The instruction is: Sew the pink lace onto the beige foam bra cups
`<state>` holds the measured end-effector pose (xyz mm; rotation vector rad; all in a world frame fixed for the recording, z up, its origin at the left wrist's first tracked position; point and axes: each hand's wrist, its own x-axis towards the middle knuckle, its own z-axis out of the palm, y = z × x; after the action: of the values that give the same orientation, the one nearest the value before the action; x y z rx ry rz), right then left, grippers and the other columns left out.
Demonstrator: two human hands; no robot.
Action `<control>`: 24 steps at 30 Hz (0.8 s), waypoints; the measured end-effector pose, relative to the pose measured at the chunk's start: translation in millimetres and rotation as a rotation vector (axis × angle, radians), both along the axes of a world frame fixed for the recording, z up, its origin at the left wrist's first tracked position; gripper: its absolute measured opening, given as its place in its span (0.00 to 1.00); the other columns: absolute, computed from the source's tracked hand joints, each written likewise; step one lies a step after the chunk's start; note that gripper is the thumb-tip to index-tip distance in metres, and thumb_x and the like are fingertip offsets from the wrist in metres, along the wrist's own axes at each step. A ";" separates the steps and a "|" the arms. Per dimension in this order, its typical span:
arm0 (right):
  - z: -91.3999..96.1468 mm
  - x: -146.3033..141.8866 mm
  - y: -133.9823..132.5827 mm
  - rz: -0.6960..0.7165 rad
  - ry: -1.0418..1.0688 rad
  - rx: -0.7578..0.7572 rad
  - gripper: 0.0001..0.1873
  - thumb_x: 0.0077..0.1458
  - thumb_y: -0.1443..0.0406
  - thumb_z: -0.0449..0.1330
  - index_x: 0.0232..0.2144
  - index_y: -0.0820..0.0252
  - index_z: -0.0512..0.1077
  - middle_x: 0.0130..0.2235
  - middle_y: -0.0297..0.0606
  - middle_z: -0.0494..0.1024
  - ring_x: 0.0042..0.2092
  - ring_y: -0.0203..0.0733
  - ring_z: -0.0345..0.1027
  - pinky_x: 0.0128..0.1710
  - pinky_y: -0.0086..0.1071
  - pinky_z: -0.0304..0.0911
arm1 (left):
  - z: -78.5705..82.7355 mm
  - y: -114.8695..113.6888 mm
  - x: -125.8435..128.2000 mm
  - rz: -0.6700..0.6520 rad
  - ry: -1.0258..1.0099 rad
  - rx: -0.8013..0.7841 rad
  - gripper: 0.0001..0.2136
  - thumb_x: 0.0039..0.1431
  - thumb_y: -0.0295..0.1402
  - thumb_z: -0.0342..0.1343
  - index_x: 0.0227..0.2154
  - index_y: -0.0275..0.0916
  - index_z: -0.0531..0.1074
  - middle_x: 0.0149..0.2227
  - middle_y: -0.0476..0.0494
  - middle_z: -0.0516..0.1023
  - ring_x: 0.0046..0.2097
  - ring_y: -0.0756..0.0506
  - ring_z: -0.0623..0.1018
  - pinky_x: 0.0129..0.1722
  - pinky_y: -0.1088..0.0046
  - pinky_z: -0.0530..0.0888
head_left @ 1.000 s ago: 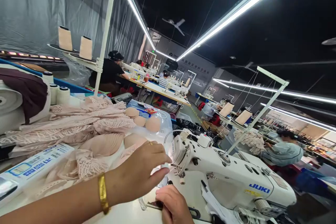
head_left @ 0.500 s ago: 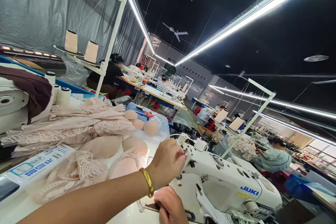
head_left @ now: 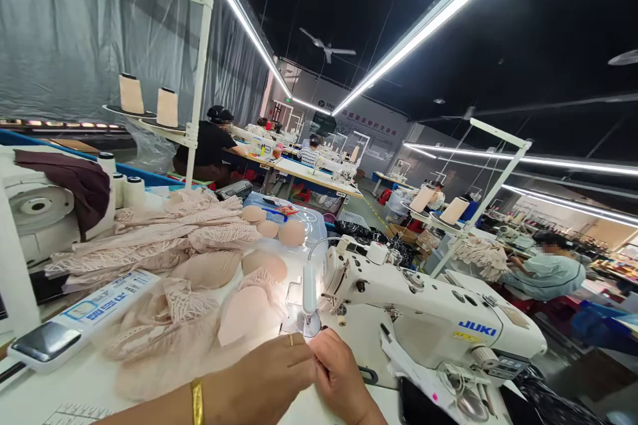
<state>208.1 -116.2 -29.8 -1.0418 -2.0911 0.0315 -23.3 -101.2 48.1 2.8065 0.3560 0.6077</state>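
Observation:
My left hand point(head_left: 272, 378), with a gold bangle and a ring, lies low at the table's near edge, its fingers bunched toward the needle area of the white JUKI sewing machine point(head_left: 428, 319). My right hand point(head_left: 341, 378) meets it there, fingers curled downward. What the fingertips pinch is hidden. A small lit lamp point(head_left: 309, 295) stands just above both hands. Pink lace garments point(head_left: 164, 325) and padded bra cups point(head_left: 249, 309) lie left of my hands.
A thread stand point(head_left: 192, 86) with two cream cones point(head_left: 132, 93) rises at the left. A clear plastic box point(head_left: 299, 222) holds more cups. A white labelled device point(head_left: 80, 319) lies near left. Other people sit at sewing tables further back point(head_left: 212, 143) and at the right point(head_left: 545, 272).
My left hand came down from the machine head to the needle area and joined my right hand. The lamp now shows uncovered. The view shifted slightly.

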 end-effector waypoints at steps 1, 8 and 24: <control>-0.2 0.0 -0.6 0.002 0.007 -0.005 0.14 0.52 0.77 0.50 0.32 0.53 0.66 0.30 0.32 0.71 0.35 0.42 0.64 0.33 0.32 0.57 | -12.0 2.8 2.1 0.077 0.082 0.020 0.10 0.56 0.20 0.50 0.37 0.41 0.65 0.42 0.40 0.76 0.41 0.39 0.73 0.43 0.62 0.71; 0.3 11.2 -0.4 -0.085 0.127 -0.019 0.13 0.58 0.74 0.50 0.33 0.53 0.71 0.32 0.35 0.75 0.36 0.44 0.66 0.37 0.34 0.60 | -5.6 43.6 43.5 0.376 0.041 -0.477 0.07 0.64 0.26 0.47 0.31 0.41 0.62 0.32 0.48 0.72 0.34 0.45 0.71 0.36 0.69 0.70; 31.0 -11.0 -40.4 0.008 0.567 -0.690 0.24 0.66 0.44 0.57 0.30 0.56 0.70 0.24 0.27 0.65 0.26 0.35 0.57 0.28 0.29 0.55 | -15.0 -5.8 20.2 -0.066 -0.188 0.249 0.15 0.60 0.20 0.49 0.48 0.39 0.69 0.48 0.40 0.79 0.42 0.42 0.75 0.45 0.65 0.71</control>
<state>197.1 -156.6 1.1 -1.2265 -1.5695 0.9923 -3.2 -107.0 33.0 2.9452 0.1592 0.9515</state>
